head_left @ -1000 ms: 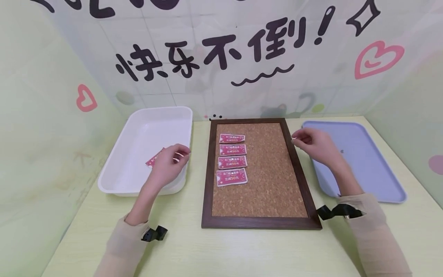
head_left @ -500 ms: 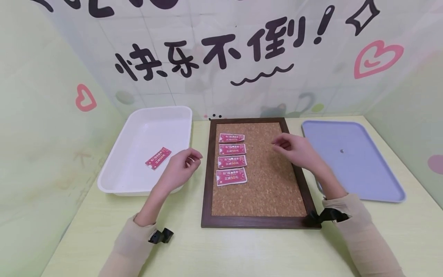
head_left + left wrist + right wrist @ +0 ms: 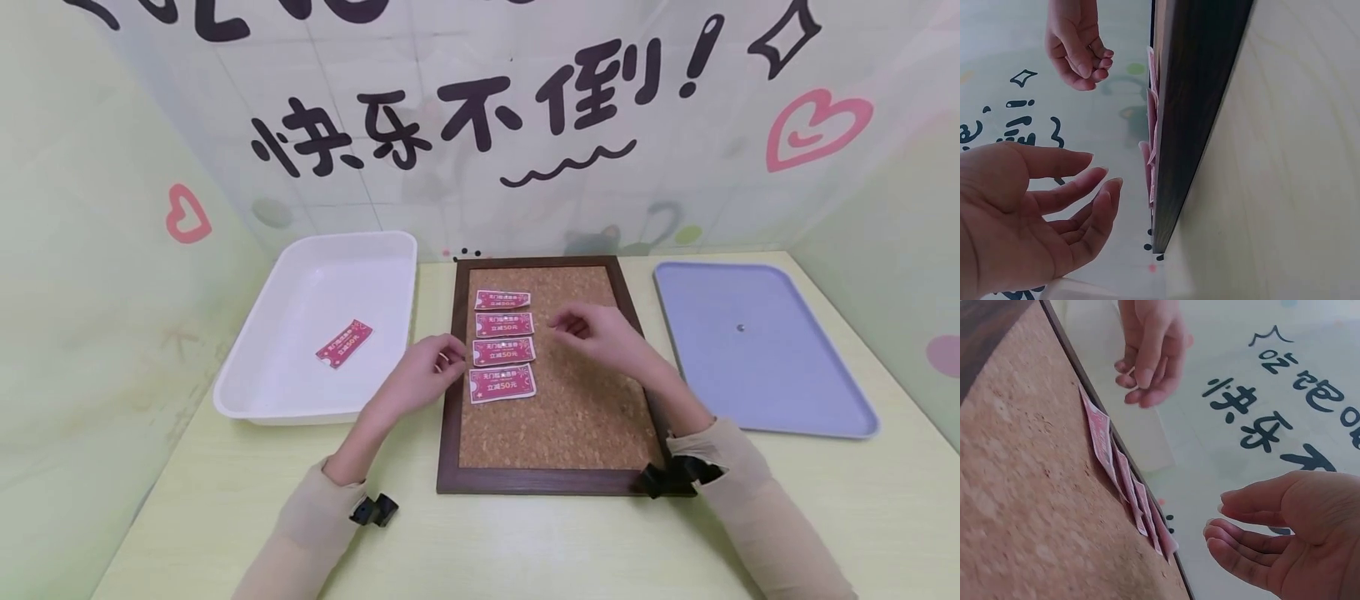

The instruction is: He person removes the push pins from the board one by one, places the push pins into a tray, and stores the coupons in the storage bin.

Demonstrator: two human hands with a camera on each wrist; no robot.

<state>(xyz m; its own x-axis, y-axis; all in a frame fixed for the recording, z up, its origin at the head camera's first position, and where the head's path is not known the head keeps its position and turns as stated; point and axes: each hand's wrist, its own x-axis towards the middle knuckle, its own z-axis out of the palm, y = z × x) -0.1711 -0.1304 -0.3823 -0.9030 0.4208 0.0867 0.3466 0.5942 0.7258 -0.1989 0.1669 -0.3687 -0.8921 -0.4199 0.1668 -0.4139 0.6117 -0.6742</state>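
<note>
A cork board (image 3: 577, 425) in a dark wooden frame lies in the middle of the table, with several pink coupons (image 3: 503, 385) in a column down its left side. Small pale dots show on the coupons. Just off the board's left frame hovers my left hand (image 3: 420, 377), fingers loosely bent, nothing visible in it. My right hand (image 3: 603, 340) hangs over the cork to the right of the column. In the right wrist view its thumb and fingers (image 3: 1235, 553) stand slightly apart with nothing seen between them. Neither hand visibly touches a coupon.
At the left stands a white bin (image 3: 258, 407) with one loose pink coupon (image 3: 344, 343) in it. A blue tray (image 3: 787, 383) lies at the right, bearing a small shiny piece (image 3: 741, 327). Printed wall sheets enclose the table (image 3: 525, 550) at the back and sides.
The right hand has moved left from the blue tray's edge to over the cork. The left hand has come right from above the white bin to the board's frame, uncovering the loose coupon.
</note>
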